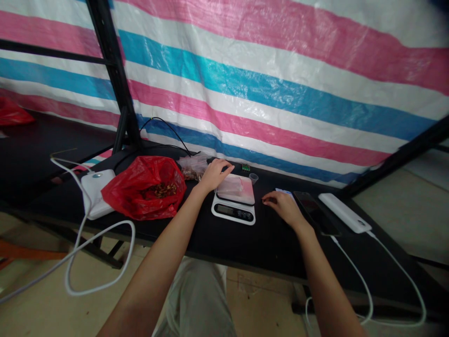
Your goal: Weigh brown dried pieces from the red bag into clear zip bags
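A: On the desk (228,241), a red plastic bag (128,192) is lying open, brown bits (161,190) showing inside. Handling?

B: Probably soft and thin. It is slumping, so gathering the rim is looking safer than pinching one wall.

A: The white scale (233,215)?

B: It is sitting flat, right of the bag. Likely stiff, fairly light; the base's side edges are offering the best hold, away from the buttons.

A: Hands?

B: The left hand (214,175) is reaching over the scale's far left corner, fingers extended; cannot tell whether it is pinching anything. The right hand (282,206) is curling loosely just right of the scale, apart from it; cannot tell whether the fingertips are holding anything.

A: The clear plastic piece (229,185)?

B: It is lying on the scale, near the left hand. Seemingly limp, slippery, very light; an edge is suiting a pinch.

A: The clear cup (253,178)?

B: It is sitting by the scale's far right corner. Likely crushable; the rim is inviting a gentle grip.
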A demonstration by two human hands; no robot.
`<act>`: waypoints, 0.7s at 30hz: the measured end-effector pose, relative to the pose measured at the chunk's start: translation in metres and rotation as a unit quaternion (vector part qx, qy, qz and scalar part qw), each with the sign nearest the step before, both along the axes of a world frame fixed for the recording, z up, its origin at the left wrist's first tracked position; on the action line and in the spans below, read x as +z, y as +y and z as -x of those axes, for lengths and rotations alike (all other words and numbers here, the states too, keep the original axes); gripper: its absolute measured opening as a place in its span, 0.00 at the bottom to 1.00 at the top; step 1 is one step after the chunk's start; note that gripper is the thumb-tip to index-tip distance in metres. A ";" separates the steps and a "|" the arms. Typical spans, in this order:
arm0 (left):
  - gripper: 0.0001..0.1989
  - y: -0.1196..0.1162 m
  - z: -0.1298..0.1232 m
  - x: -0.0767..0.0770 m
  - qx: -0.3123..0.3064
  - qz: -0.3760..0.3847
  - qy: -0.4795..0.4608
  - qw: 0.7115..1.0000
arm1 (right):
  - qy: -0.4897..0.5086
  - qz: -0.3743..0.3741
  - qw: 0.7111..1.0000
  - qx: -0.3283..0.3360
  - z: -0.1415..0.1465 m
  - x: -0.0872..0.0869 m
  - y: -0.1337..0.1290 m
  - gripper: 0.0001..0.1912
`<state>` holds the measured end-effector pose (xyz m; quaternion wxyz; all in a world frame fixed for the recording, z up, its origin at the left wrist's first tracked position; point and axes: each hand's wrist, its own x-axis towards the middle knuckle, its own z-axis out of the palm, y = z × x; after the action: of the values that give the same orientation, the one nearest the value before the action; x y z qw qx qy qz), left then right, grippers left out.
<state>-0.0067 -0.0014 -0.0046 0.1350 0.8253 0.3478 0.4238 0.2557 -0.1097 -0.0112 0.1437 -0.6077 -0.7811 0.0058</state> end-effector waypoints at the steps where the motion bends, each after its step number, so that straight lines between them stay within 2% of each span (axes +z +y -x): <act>1: 0.13 0.000 0.000 0.000 0.001 0.001 0.000 1.000 | 0.008 0.002 1.000 -0.001 -0.001 0.000 0.001 0.07; 8: 0.14 -0.001 0.001 0.001 -0.001 0.003 -0.004 1.000 | 0.044 0.018 0.999 -0.013 0.001 0.001 0.005 0.07; 13: 0.14 -0.002 0.001 0.002 0.002 0.007 -0.008 1.000 | 0.079 -0.018 0.996 -0.035 0.004 0.015 0.021 0.08; 17: 0.14 -0.002 0.001 0.002 0.001 0.007 -0.006 1.000 | -0.009 -0.072 0.995 -0.064 0.013 0.029 0.049 0.08; 21: 0.14 -0.002 0.001 0.002 0.003 0.007 0.007 1.000 | -0.119 -0.068 0.990 -0.044 0.025 0.035 0.074 0.08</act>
<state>-0.0081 -0.0032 -0.0023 0.1369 0.8266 0.3537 0.4159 0.2310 -0.0354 0.0237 0.0908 -0.6264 -0.7638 -0.1266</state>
